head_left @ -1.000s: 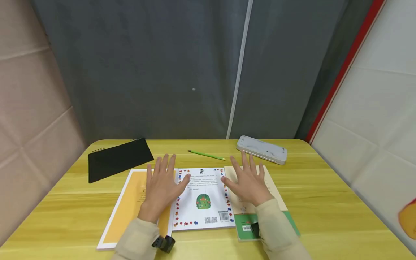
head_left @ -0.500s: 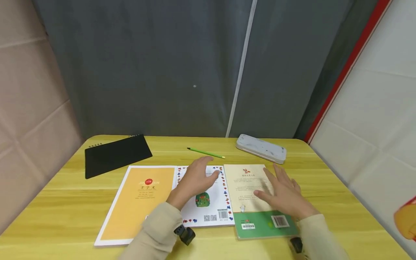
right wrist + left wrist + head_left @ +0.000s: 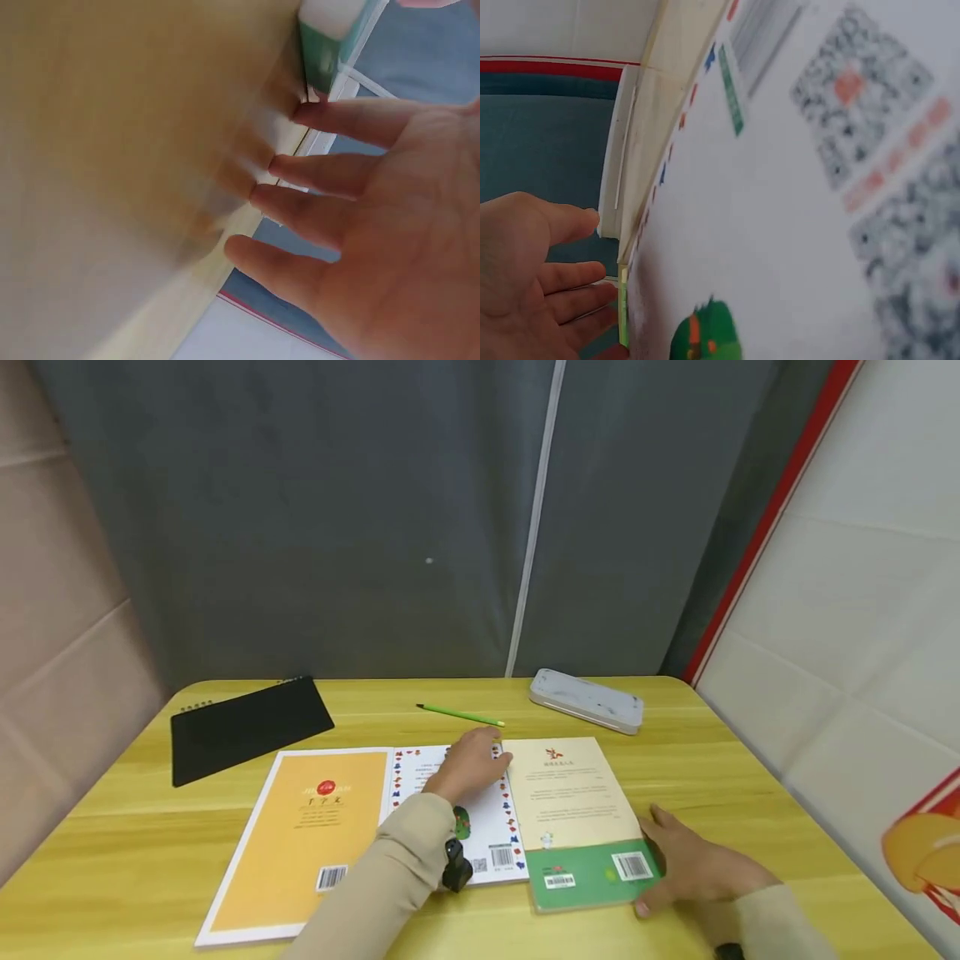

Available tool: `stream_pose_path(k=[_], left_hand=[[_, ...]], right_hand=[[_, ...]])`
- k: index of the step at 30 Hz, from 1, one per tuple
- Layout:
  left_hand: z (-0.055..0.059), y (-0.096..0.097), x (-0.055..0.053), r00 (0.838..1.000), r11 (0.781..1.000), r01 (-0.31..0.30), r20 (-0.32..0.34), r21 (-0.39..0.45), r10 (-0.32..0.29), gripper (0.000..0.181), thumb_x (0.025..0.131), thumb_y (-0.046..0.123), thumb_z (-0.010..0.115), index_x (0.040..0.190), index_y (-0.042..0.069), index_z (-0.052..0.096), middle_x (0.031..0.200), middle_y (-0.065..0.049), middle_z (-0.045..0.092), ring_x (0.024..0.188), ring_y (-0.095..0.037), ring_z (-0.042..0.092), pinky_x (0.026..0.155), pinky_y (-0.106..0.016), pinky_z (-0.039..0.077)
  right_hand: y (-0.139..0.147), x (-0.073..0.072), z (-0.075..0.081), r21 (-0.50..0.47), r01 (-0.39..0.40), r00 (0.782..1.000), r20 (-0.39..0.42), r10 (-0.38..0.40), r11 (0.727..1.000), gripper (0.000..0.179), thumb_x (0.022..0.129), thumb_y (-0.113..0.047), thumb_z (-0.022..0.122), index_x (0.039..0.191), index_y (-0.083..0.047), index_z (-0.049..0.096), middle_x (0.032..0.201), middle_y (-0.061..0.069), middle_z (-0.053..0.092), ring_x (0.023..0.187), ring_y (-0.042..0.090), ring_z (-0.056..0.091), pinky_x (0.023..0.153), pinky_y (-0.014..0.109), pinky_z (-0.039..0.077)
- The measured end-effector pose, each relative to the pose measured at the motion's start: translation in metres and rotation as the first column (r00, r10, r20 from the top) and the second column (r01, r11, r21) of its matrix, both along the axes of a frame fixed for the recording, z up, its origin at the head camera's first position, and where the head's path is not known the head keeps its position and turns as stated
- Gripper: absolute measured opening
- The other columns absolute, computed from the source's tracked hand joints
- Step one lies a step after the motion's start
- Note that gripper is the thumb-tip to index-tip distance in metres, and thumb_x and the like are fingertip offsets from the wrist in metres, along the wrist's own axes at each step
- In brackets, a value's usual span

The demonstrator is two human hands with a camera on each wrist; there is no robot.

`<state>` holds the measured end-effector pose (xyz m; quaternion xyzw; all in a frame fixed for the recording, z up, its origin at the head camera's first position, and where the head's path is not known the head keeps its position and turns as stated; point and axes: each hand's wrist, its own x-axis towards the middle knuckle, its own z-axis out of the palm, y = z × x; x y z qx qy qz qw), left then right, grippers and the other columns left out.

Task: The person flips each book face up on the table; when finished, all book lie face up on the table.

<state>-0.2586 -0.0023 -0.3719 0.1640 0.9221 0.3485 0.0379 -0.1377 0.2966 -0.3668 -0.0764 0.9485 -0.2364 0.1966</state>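
In the head view, the left hand point(image 3: 467, 766) lies over the upper part of the white book point(image 3: 487, 827), thumb tip beside the seam where that book meets the cream and green book point(image 3: 566, 793). The right hand point(image 3: 693, 864) is at the opposite side of the cream and green book, thumb by its lower corner and fingers along its right edge, so this book sits between the two hands. To the right of the right hand the wooden tabletop point(image 3: 750, 810) runs on towards a white padded wall point(image 3: 847, 618); ahead of the left hand, the green pencil point(image 3: 460, 715) lies just past the fingers (its pale end nearest). Farther ahead and to the right is the white case point(image 3: 587, 700). Left of the left hand are the yellow book point(image 3: 330, 835) and, beyond it, the black notebook point(image 3: 251, 727). A dark grey curtain point(image 3: 300, 527) hangs behind the table.

The left wrist view shows what the head view hides: the left thumb stands apart from loosely bent fingers. The printed codes on the white book fill the near side.

In the right wrist view, the right fingers point(image 3: 300, 214) are stretched and spread, tips low over the wood; the index tip is close by the book's green corner, but I cannot tell whether it touches.
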Motion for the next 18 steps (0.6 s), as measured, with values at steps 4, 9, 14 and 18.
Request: stream_pose_path(k=[4, 9, 14, 18], left_hand=[[-0.007, 0.007, -0.009, 1.000, 0.996, -0.014, -0.016, -0.083, 0.013, 0.054, 0.098, 0.032, 0.059, 0.141, 0.000, 0.051, 0.147, -0.017, 0.048, 0.140, -0.036, 0.039, 0.116, -0.051, 0.026], [-0.011, 0.010, -0.015, 1.000, 0.990, -0.028, -0.011, -0.141, 0.027, 0.052, 0.098, 0.034, 0.059, 0.138, 0.001, 0.054, 0.147, -0.018, 0.044, 0.140, -0.037, 0.034, 0.116, -0.054, 0.021], [-0.010, 0.016, -0.018, 0.999, 0.992, -0.031, 0.006, -0.125, 0.032, 0.046, 0.096, 0.031, 0.063, 0.130, 0.000, 0.060, 0.142, -0.018, 0.046, 0.132, -0.036, 0.038, 0.111, -0.055, 0.023], [-0.010, 0.023, -0.020, 1.000, 0.994, -0.022, 0.017, -0.108, 0.024, 0.044, 0.095, 0.027, 0.065, 0.127, -0.003, 0.058, 0.134, -0.018, 0.051, 0.121, -0.034, 0.042, 0.106, -0.052, 0.026]], right_hand=[[-0.002, 0.001, -0.001, -0.003, -0.002, 0.999, -0.038, 0.002, 1.000, 0.116, 0.062, -0.038, 0.093, 0.149, 0.008, 0.031, 0.149, 0.047, 0.010, 0.133, 0.066, 0.022, 0.098, 0.075, 0.030], [-0.007, 0.002, -0.002, -0.016, 0.012, 0.998, -0.062, -0.013, 1.000, 0.114, 0.061, -0.035, 0.093, 0.147, 0.010, 0.034, 0.151, 0.045, 0.011, 0.135, 0.064, 0.020, 0.100, 0.074, 0.030], [-0.007, 0.005, -0.002, -0.053, 0.039, 0.998, -0.047, -0.042, 0.998, 0.114, 0.060, -0.029, 0.094, 0.147, 0.011, 0.033, 0.152, 0.044, 0.009, 0.136, 0.064, 0.016, 0.101, 0.074, 0.027], [-0.005, 0.007, -0.002, -0.055, 0.044, 0.998, -0.046, -0.047, 0.998, 0.114, 0.059, -0.027, 0.094, 0.147, 0.012, 0.032, 0.152, 0.044, 0.009, 0.137, 0.064, 0.015, 0.103, 0.074, 0.025]])
